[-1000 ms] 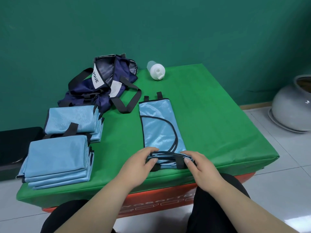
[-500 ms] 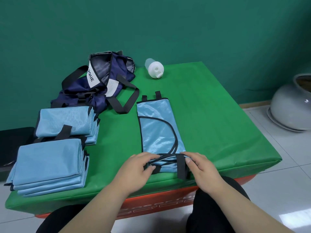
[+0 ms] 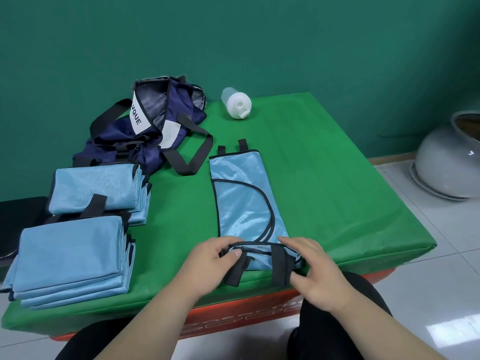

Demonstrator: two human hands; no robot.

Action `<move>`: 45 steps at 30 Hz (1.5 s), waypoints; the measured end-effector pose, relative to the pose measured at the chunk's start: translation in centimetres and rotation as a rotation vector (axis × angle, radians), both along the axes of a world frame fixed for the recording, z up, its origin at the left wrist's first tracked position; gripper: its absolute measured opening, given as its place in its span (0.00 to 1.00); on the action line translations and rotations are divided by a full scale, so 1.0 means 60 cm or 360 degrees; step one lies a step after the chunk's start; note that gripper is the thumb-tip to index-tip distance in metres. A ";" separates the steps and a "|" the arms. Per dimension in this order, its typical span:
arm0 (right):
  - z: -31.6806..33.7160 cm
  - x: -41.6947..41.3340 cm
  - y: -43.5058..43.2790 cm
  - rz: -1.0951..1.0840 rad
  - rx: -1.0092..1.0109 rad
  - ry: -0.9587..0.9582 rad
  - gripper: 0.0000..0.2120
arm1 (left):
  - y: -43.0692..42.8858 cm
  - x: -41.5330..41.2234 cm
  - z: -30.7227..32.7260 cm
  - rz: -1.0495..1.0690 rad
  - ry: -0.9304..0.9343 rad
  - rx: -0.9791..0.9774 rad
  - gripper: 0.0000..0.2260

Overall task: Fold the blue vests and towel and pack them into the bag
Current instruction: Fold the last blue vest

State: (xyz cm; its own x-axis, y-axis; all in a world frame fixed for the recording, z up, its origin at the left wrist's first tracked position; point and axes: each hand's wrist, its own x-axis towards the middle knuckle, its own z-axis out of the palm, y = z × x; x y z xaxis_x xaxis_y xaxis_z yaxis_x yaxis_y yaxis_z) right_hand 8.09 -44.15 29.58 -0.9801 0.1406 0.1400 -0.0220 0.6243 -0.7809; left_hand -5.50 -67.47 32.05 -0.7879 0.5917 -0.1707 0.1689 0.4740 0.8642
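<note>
We judged the job past its middle. Two stacks of folded blue pieces, a farther stack (image 3: 96, 188) just in front of the bag (image 3: 153, 131) and a nearer stack (image 3: 70, 258) further out from the bag toward us, already sat on the counter (image 3: 337, 178). We could not tell whether the towel was among them. The bag lay gaping, and as far as we could see nothing blue was in it. One vest (image 3: 244, 203) lay to the right of the bag and nearer us, folded into a long strip. Our left hand (image 3: 210, 261) pinched its near end between thumb and fingers, and our right hand (image 3: 317, 271) curled over the same end beside a black strap (image 3: 281, 266). That strip wanted folding short, and then all the packing was left.
</note>
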 end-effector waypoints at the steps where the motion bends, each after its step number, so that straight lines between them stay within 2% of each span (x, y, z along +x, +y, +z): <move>1: -0.001 -0.001 0.001 -0.0015 -0.0014 0.0061 0.33 | -0.003 0.002 -0.001 -0.0011 0.0011 -0.0008 0.13; 7: 0.003 -0.001 0.001 -0.0050 -0.0035 0.0241 0.13 | -0.028 0.024 0.006 -0.0307 0.0226 -0.0006 0.16; 11: 0.012 0.002 -0.005 -0.0095 -0.0082 0.0246 0.09 | -0.044 0.038 -0.003 -0.0478 0.0476 -0.0230 0.22; 14: 0.009 0.003 -0.008 -0.0089 -0.0077 0.0194 0.07 | -0.053 0.046 -0.021 -0.0510 0.0776 -0.0236 0.22; 17: 0.005 0.006 -0.006 -0.0121 -0.0059 0.0152 0.07 | -0.057 0.046 -0.038 -0.0519 0.1026 -0.0153 0.19; 19: 0.005 0.009 -0.006 -0.0127 -0.0034 0.0127 0.12 | -0.052 0.045 -0.031 -0.0461 0.1057 -0.0097 0.14; 23: 0.007 0.016 -0.005 0.0014 0.0041 0.0031 0.27 | -0.040 0.045 -0.012 -0.0173 0.0783 -0.0160 0.16; 25: 0.013 0.018 -0.005 0.0073 0.0113 -0.0030 0.32 | -0.036 0.044 -0.010 -0.0066 0.0568 -0.0139 0.12; 28: 0.020 0.015 -0.010 0.0053 0.0191 -0.0105 0.32 | -0.029 0.040 -0.009 0.0067 0.0335 -0.0057 0.12; 32: 0.011 0.008 -0.007 -0.0140 0.0231 -0.0010 0.28 | -0.021 0.031 -0.008 0.0086 0.0317 -0.0064 0.08; 37: 0.013 -0.001 -0.010 -0.0353 -0.0074 -0.0094 0.41 | -0.024 0.011 -0.014 0.0006 0.0184 0.0009 0.06; 39: 0.010 -0.008 -0.009 -0.0380 -0.0144 -0.0093 0.39 | -0.026 0.001 -0.013 -0.0048 0.0113 0.0053 0.07; 42: 0.004 -0.020 -0.007 -0.0414 -0.0281 -0.0125 0.30 | -0.023 -0.013 -0.010 -0.0099 0.0033 0.0046 0.10; 45: -0.001 -0.030 -0.006 -0.0464 -0.0352 -0.0137 0.27 | -0.020 -0.023 -0.009 -0.0142 0.0001 0.0029 0.11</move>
State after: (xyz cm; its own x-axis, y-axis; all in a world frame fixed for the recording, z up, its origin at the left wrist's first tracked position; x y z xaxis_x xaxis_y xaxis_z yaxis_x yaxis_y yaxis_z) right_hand 6.28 -44.54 29.51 -0.9014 0.4330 -0.0062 0.2034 0.4107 -0.8888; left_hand -6.88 -68.66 31.49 -0.7319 0.6626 -0.1589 0.2103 0.4415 0.8723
